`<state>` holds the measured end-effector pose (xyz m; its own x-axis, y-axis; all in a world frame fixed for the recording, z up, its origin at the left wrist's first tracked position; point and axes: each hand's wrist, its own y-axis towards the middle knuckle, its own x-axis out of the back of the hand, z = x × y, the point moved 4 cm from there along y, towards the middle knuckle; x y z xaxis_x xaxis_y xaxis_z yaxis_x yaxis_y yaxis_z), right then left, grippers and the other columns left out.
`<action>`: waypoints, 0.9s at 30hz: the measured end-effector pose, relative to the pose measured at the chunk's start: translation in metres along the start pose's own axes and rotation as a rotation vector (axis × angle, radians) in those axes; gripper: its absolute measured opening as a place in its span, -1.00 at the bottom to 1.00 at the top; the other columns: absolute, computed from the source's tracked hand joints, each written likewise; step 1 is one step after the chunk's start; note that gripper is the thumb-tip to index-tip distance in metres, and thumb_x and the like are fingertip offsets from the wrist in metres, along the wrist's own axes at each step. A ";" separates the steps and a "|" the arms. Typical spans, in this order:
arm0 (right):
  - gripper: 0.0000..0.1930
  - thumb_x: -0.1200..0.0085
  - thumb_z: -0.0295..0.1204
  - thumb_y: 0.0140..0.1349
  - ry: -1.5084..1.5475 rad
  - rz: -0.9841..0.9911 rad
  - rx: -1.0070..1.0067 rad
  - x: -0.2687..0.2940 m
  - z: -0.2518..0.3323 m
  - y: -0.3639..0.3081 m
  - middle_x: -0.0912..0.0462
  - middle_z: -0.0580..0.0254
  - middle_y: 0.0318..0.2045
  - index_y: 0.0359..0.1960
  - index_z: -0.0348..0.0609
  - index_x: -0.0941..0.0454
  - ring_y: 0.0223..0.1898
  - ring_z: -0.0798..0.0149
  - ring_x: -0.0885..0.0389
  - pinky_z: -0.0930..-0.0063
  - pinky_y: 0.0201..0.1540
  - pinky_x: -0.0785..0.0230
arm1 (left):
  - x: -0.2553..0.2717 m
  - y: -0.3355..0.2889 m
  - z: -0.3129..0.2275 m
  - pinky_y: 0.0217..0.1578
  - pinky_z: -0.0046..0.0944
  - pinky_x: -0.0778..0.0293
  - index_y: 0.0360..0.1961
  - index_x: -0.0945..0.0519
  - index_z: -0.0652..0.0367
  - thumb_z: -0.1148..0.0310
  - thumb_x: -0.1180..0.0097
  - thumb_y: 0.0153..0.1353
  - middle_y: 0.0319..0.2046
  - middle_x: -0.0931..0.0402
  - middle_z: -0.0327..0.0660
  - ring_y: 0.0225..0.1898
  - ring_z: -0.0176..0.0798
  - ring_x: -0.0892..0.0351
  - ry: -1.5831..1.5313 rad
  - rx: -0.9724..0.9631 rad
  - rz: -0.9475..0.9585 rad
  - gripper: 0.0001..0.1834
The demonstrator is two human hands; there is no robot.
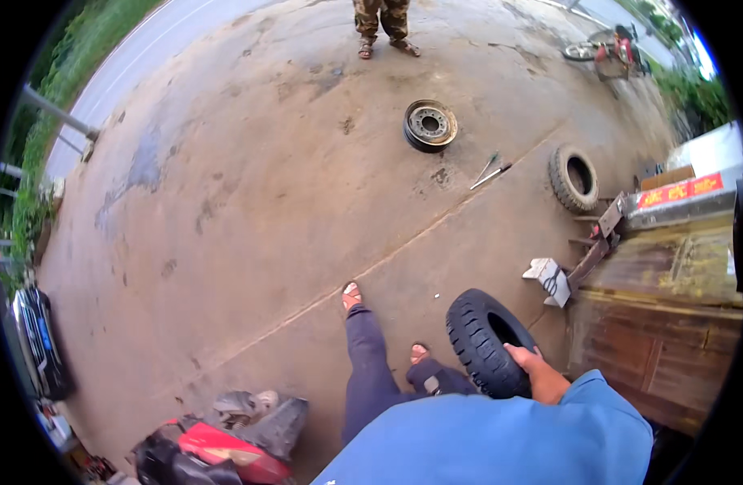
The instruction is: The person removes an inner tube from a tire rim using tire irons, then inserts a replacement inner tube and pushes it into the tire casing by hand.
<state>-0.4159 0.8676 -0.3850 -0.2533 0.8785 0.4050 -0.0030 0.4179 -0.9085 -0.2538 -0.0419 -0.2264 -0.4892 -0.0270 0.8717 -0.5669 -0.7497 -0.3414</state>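
Black tyre (478, 341), edge in right fingers (520, 354); wide concrete (258, 218) leftward.

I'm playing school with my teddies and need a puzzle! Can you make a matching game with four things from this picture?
Column one:
1. black tyre
2. metal wheel
3. silver bar
4. shirt

Column two:
A. thin and straight, lying on the ground
B. blue
C. held at its edge by the right hand
D. between the silver bar and the camouflage trousers

Right pairs: 1-C, 2-D, 3-A, 4-B
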 end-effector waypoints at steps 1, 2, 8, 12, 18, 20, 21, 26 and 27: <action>-0.27 0.12 0.13 0.48 0.039 0.040 -0.033 0.004 0.016 -0.016 -0.70 -0.08 0.09 0.22 -0.41 -0.56 0.07 0.07 -0.70 0.24 0.21 -0.46 | 0.034 0.026 0.018 -0.08 0.10 -0.58 -0.06 -0.65 0.33 0.21 -0.02 0.26 -0.17 -0.69 0.20 -0.12 0.28 -0.68 0.039 0.111 0.002 -0.59; -0.24 0.12 0.16 0.47 0.245 0.021 0.049 0.021 0.004 0.022 -0.70 -0.05 0.10 0.28 -0.40 -0.51 0.13 0.05 -0.67 0.24 0.30 -0.36 | 0.051 0.057 -0.002 -0.06 0.08 -0.57 -0.06 -0.68 0.21 0.20 -0.02 0.25 -0.15 -0.70 0.12 -0.09 0.23 -0.69 0.038 0.202 0.020 -0.62; -0.35 0.33 0.03 0.55 0.890 0.185 0.084 0.004 0.025 0.039 -0.74 -0.04 0.02 0.22 -0.29 -0.57 0.00 -0.01 -0.73 0.07 0.15 -0.57 | 0.365 0.230 -0.130 -0.12 0.13 -0.56 -0.27 -0.75 0.28 0.22 -0.01 0.11 -0.34 -0.68 0.19 -0.20 0.24 -0.74 0.258 0.121 -0.116 -0.61; -0.41 0.27 -0.01 0.54 1.125 0.303 0.081 -0.033 0.141 0.029 -0.76 -0.03 -0.04 0.15 -0.28 -0.61 -0.09 0.00 -0.75 0.04 0.10 -0.59 | 0.477 0.320 -0.292 -0.08 0.24 -0.47 -0.38 -0.63 0.55 0.42 -0.05 -0.02 -0.35 -0.58 0.43 -0.17 0.45 -0.60 -0.085 -0.166 -0.444 -0.68; -0.46 0.10 -0.02 0.48 1.400 0.295 0.075 -0.089 0.266 0.071 -0.77 0.04 -0.11 0.11 -0.27 -0.62 -0.16 0.04 -0.75 0.02 -0.02 -0.64 | 0.463 0.463 -0.546 -0.37 0.06 -0.46 -0.43 -0.55 0.57 0.43 -0.01 -0.07 -0.63 -0.48 0.05 -0.51 -0.09 -0.48 -0.498 -0.542 -0.269 -0.69; -0.42 0.18 -0.03 0.53 1.383 0.248 0.084 -0.077 0.353 0.066 -0.73 0.01 0.04 0.27 -0.26 -0.55 -0.05 0.03 -0.73 0.09 0.15 -0.58 | 0.455 0.491 -0.631 -0.49 -0.03 -0.35 -0.50 -0.56 0.50 0.47 -0.01 -0.07 -0.62 -0.44 -0.21 -0.53 -0.24 -0.39 -0.642 -0.469 -0.124 -0.77; -0.41 0.18 -0.02 0.53 1.397 0.282 0.178 -0.069 0.373 0.095 -0.73 0.01 0.03 0.25 -0.28 -0.55 -0.07 0.03 -0.73 0.08 0.13 -0.58 | 0.448 0.529 -0.655 -0.48 -0.07 -0.30 -0.52 -0.53 0.43 0.47 -0.01 -0.08 -0.63 -0.40 -0.22 -0.51 -0.25 -0.36 -0.642 -0.542 -0.214 -0.82; -0.29 0.17 0.12 0.49 1.232 0.200 0.191 0.007 0.502 0.147 -0.74 -0.08 -0.01 0.18 -0.39 -0.59 0.00 0.03 -0.71 0.17 0.15 -0.51 | 0.427 0.601 -0.849 -0.43 -0.15 -0.27 -0.56 -0.44 0.25 0.49 -0.03 -0.13 -0.51 -0.35 -0.26 -0.51 -0.24 -0.30 -1.240 -0.186 0.166 -0.93; -0.23 0.21 0.17 0.49 1.204 0.222 0.162 0.027 0.535 0.150 -0.73 -0.16 0.02 0.16 -0.43 -0.59 0.06 -0.04 -0.70 0.17 0.20 -0.46 | 0.430 0.617 -0.885 -0.43 -0.15 -0.26 -0.57 -0.44 0.25 0.48 -0.04 -0.12 -0.52 -0.35 -0.27 -0.51 -0.25 -0.30 -1.273 -0.197 0.138 -0.93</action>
<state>-0.9408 0.8298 -0.5655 0.7880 0.6156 -0.0009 -0.2155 0.2745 -0.9371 -1.4009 0.0696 -0.3729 0.3581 -0.7837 0.5076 -0.7033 -0.5839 -0.4054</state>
